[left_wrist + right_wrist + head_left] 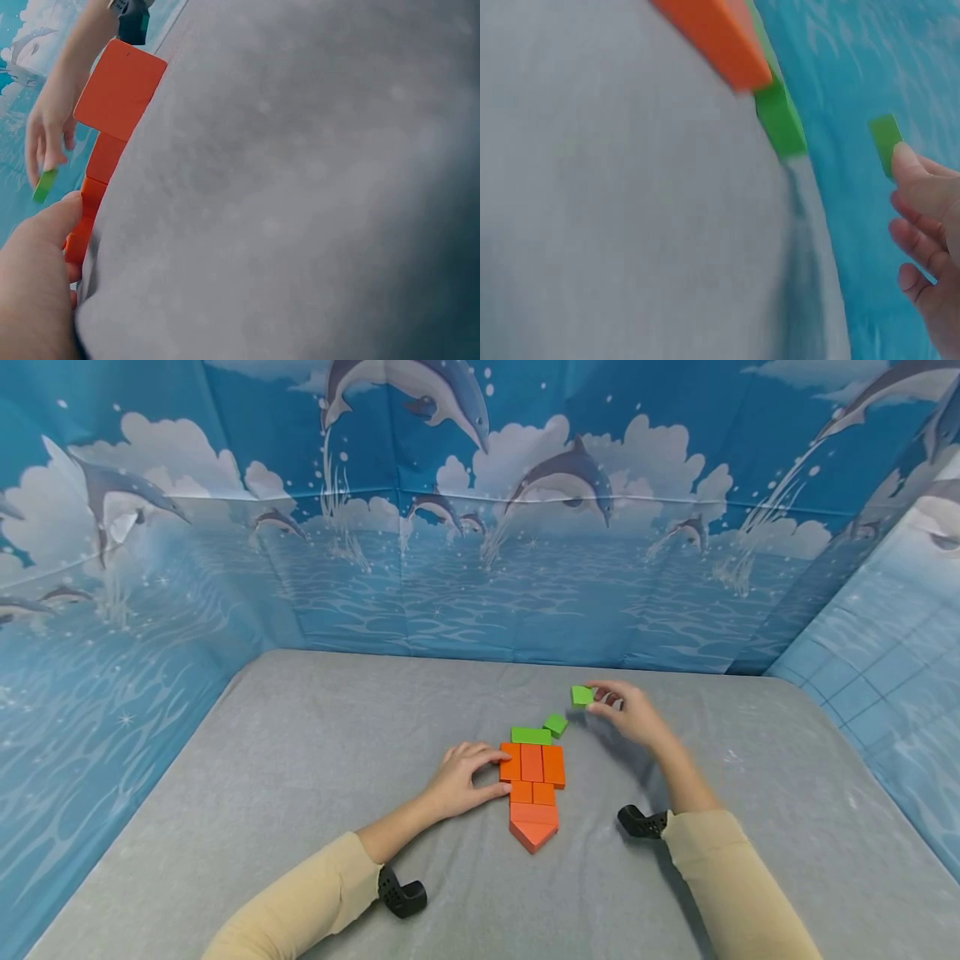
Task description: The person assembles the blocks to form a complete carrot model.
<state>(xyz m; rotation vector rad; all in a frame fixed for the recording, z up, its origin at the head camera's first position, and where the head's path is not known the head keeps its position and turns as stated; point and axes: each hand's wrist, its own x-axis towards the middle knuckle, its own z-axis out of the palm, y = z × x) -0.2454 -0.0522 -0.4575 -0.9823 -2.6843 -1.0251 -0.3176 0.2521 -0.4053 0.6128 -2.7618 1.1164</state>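
Observation:
My right hand (630, 714) pinches a small green block (581, 696) between thumb and fingertips, held up off the cloth; the right wrist view shows this same green block (886, 142) tilted. My left hand (463, 777) touches the left edge of a flat arrangement of orange blocks (532, 762), its thumb and index finger apart at the upper left block. Below that row come smaller orange blocks (532, 792) and a pointed red-orange end (533, 828). A green rectangular block (531, 736) lies along the top, with another small green block (555, 725) turned askew at its right corner.
Grey cloth (337, 735) covers the table. A blue curtain (450, 585) printed with dolphins hangs behind and at both sides. Black wrist mounts (405, 897) stick out from both sleeves.

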